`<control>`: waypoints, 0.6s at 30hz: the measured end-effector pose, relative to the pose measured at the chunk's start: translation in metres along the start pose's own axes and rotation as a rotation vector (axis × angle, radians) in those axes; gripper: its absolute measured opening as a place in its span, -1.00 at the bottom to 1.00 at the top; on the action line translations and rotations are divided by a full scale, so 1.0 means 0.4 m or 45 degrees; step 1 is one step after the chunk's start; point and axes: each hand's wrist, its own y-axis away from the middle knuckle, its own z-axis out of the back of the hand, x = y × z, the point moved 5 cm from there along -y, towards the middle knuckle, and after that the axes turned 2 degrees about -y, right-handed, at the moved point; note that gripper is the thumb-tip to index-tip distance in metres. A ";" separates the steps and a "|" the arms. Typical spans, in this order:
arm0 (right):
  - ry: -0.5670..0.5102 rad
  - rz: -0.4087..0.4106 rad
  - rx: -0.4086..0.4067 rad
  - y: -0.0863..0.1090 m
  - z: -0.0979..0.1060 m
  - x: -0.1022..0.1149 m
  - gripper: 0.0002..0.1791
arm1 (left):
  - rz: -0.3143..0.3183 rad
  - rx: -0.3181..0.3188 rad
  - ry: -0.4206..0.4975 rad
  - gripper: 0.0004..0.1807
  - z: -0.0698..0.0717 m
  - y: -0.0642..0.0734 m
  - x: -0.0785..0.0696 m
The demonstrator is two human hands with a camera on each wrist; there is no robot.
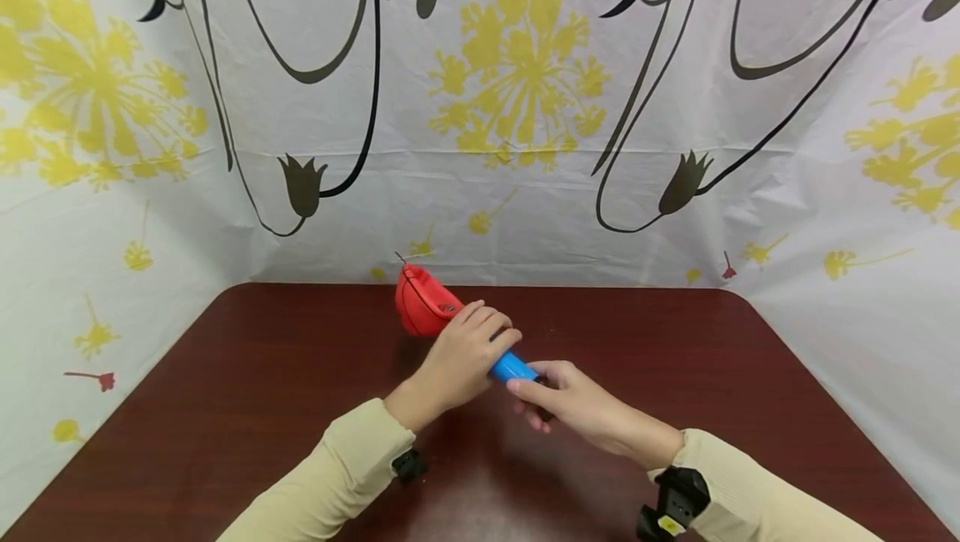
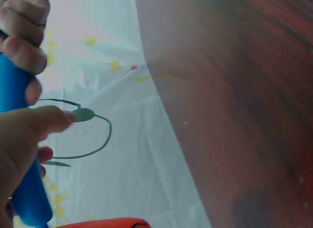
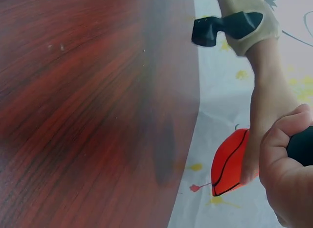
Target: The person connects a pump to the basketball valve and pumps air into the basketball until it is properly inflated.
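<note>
My left hand (image 1: 465, 354) grips the blue barrel of a hand pump (image 1: 513, 367) over the middle of the table. My right hand (image 1: 573, 400) holds the pump's near end, where the right wrist view shows a black handle (image 3: 301, 148) inside the curled fingers. Beyond my left hand, at the pump's far end, is a red ball (image 1: 423, 300) with black seam lines, caved in and partly soft-looking. The joint between ball and pump is hidden by the left hand. In the left wrist view the barrel (image 2: 30, 198) slants down toward the ball's red edge (image 2: 110, 224).
A dark red-brown wooden table (image 1: 225, 409) lies under the hands. Behind and beside it hangs a white cloth (image 1: 480, 225) with yellow and dark flower prints. Black cameras are strapped at the left wrist (image 1: 408, 465) and the right wrist (image 1: 681, 496).
</note>
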 end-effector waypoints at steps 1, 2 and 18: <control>-0.009 0.001 0.000 -0.002 -0.001 0.001 -0.65 | -0.006 -0.017 0.007 -0.59 -0.004 -0.001 -0.001; -0.015 0.003 0.000 -0.003 -0.003 0.001 -0.65 | -0.014 -0.036 0.010 -0.64 -0.007 -0.002 -0.002; 0.041 -0.068 0.048 -0.009 0.004 -0.018 -0.60 | -0.242 0.027 -0.052 -0.80 -0.017 0.003 -0.005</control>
